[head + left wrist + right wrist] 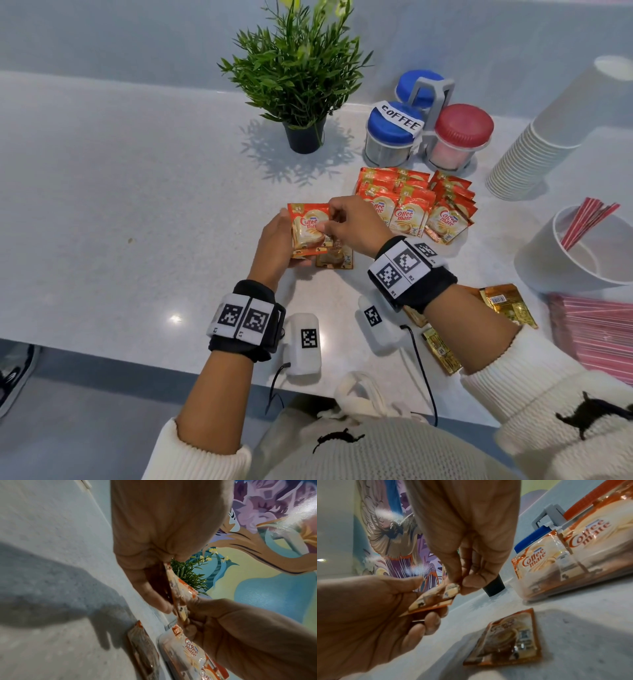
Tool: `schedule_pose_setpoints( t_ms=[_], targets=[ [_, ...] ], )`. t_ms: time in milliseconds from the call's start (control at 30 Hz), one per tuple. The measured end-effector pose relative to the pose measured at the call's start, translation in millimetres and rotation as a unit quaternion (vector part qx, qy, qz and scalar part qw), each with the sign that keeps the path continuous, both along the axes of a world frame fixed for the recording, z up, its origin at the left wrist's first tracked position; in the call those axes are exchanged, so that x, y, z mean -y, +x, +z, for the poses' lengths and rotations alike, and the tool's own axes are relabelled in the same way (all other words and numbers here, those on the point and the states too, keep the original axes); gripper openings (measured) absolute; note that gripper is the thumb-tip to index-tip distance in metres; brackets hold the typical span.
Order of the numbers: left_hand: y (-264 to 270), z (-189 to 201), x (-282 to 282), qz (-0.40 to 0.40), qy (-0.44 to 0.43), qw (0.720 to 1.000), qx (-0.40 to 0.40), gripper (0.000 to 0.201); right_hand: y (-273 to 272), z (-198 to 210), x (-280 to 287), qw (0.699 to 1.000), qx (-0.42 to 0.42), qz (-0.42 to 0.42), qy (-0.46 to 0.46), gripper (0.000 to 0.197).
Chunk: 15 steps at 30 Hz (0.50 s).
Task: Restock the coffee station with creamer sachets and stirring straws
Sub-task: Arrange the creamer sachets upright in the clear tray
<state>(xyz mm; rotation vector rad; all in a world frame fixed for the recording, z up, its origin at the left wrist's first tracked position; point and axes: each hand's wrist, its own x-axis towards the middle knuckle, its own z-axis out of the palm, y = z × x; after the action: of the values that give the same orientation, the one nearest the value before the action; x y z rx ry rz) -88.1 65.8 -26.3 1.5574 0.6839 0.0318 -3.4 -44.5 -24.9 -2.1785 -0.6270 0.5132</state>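
My left hand (279, 236) holds an orange Coffee mate creamer sachet (306, 229) just above the counter, fingers curled behind it. My right hand (325, 223) pinches the sachet's right edge between thumb and forefinger. The right wrist view shows that pinch (459, 586) on the corner of the sachet (435, 599). Under the hands a second sachet (337, 259) lies flat on the counter. Rows of creamer sachets (416, 205) stand to the right. Red stirring straws (587, 221) lean in a white bowl (548, 260).
A potted plant (301, 89) stands behind the hands. Blue- and red-lidded jars in a grey caddy (433, 99), one labelled COFFEE, sit at the back right. A stack of paper cups (534, 150), gold sachets (507, 303) and a pink straw pack (596, 329) fill the right side.
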Motion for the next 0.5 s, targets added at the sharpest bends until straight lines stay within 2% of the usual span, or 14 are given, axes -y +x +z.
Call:
schedule_pose_setpoints(
  t_ms=[67, 100, 167, 233, 300, 400, 500],
  targets=[
    [-0.5, 0.9, 2.1, -0.016, -0.008, 1.0, 0.0, 0.044, 0.8, 0.2, -3.7, 0.999, -0.011, -0.024, 0.018, 0.037],
    [-1.1, 0.7, 3.0, -0.032, 0.002, 0.999, 0.006, 0.037, 0.6, 0.0, -4.6, 0.999, -0.016, -0.031, 0.022, 0.036],
    [-3.0, -0.2, 1.9, -0.047, 0.029, 0.998, 0.018, 0.021, -0.1, -3.0, -5.4, 0.997, -0.04, -0.046, 0.038, 0.03],
    [-3.3, -2.8, -1.9, -0.028, 0.05, 0.998, 0.012, 0.016, -0.8, -7.5, -7.1, 0.995, -0.052, -0.07, 0.042, 0.019],
    [-3.4, -4.7, -5.3, -0.007, 0.052, 0.999, -0.002, 0.021, 0.4, -11.0, -7.3, 0.996, -0.001, -0.077, -0.042, 0.019],
    [-3.0, -8.3, -10.4, 0.0, 0.046, 0.999, -0.011, 0.023, -0.5, -14.2, -6.3, 0.975, 0.072, 0.001, -0.208, 0.037],
    [-2.8, -9.3, -12.9, -0.003, 0.046, 0.999, -0.009, 0.017, -4.5, -15.2, -6.5, 0.959, 0.086, 0.056, -0.263, 0.046]
  ],
)
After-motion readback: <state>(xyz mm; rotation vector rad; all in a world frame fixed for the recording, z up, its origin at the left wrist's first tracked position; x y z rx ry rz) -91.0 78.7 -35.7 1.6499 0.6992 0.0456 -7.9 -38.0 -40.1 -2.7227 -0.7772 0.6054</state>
